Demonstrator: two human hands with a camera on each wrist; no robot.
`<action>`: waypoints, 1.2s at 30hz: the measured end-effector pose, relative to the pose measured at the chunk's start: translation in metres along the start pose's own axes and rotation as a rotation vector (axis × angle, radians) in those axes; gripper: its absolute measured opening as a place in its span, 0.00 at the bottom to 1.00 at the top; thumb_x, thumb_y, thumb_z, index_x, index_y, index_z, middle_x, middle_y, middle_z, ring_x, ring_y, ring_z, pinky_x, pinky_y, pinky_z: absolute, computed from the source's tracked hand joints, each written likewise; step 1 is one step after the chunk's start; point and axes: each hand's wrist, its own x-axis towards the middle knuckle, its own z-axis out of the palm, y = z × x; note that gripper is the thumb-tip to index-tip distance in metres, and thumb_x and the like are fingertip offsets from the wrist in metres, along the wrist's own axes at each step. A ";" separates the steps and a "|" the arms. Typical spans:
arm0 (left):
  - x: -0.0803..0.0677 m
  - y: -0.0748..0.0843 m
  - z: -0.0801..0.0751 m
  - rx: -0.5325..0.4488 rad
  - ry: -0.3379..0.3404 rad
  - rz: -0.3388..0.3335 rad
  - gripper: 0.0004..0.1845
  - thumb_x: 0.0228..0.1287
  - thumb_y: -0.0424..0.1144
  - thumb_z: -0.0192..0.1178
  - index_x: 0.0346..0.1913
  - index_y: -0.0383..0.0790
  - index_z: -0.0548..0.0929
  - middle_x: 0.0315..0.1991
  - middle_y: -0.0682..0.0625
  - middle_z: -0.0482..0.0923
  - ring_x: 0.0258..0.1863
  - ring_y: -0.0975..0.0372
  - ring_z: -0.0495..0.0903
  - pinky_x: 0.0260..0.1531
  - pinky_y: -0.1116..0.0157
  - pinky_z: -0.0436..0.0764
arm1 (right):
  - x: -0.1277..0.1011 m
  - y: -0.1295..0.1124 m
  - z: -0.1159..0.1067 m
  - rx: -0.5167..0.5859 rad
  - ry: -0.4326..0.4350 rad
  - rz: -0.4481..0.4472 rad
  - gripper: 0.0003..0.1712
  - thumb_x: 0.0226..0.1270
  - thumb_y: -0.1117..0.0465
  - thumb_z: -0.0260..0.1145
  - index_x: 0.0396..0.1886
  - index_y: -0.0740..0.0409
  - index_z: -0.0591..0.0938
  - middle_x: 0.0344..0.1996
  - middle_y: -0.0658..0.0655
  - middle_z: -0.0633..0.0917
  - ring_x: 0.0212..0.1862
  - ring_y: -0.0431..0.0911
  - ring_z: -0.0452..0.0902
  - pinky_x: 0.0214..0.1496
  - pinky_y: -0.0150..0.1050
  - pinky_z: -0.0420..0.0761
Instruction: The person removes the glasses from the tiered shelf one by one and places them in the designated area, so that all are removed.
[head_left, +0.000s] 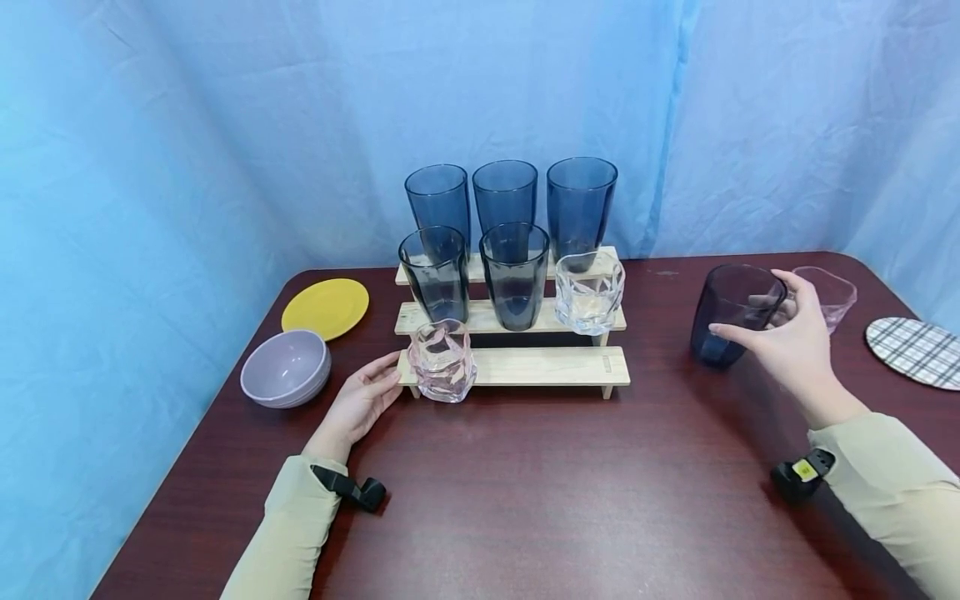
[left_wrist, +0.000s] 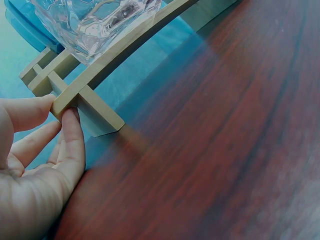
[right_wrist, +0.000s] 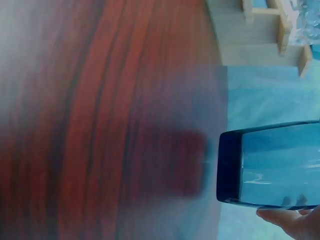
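My left hand [head_left: 363, 402] pinches the left end of the lowest tier of a three-tier wooden rack [head_left: 540, 367], thumb above and fingers below in the left wrist view. Right beside it, a pink-tinted wavy glass [head_left: 444, 367] stands on that tier. At the right, my right hand [head_left: 798, 342] grips a dark blue tumbler [head_left: 723, 321] by its side, thumb on the near wall. In the right wrist view the tumbler [right_wrist: 275, 165] shows apart from its reflection on the tabletop. Behind the hand stands another pinkish clear glass [head_left: 832, 292], partly hidden.
Three blue tumblers [head_left: 582, 204] line the top tier. Two grey tumblers [head_left: 515, 279] and a clear wavy glass [head_left: 590, 296] occupy the middle one. Left lie a yellow plate [head_left: 326, 308] and stacked lilac bowls [head_left: 285, 367]; far right, a checked round mat [head_left: 918, 352]. Blue curtains border the table.
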 end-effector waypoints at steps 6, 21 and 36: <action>0.000 0.001 -0.001 -0.002 -0.010 -0.010 0.30 0.70 0.25 0.45 0.72 0.29 0.50 0.39 0.58 0.76 0.37 0.72 0.78 0.42 0.77 0.76 | 0.011 0.009 0.004 -0.014 0.052 0.036 0.55 0.47 0.56 0.78 0.71 0.44 0.55 0.38 0.32 0.70 0.39 0.22 0.66 0.38 0.13 0.66; 0.000 -0.001 -0.002 -0.013 -0.016 -0.002 0.30 0.70 0.25 0.45 0.72 0.29 0.50 0.40 0.57 0.76 0.38 0.72 0.79 0.42 0.76 0.77 | 0.027 0.013 0.005 -0.051 0.061 0.048 0.55 0.49 0.56 0.76 0.72 0.48 0.52 0.39 0.32 0.67 0.38 0.21 0.64 0.37 0.13 0.65; 0.002 -0.001 -0.001 -0.004 -0.007 -0.006 0.29 0.71 0.25 0.44 0.72 0.30 0.51 0.39 0.57 0.76 0.37 0.72 0.78 0.41 0.77 0.77 | 0.035 0.016 0.001 -0.228 0.032 0.019 0.57 0.51 0.48 0.74 0.72 0.54 0.49 0.58 0.64 0.70 0.44 0.32 0.68 0.47 0.29 0.66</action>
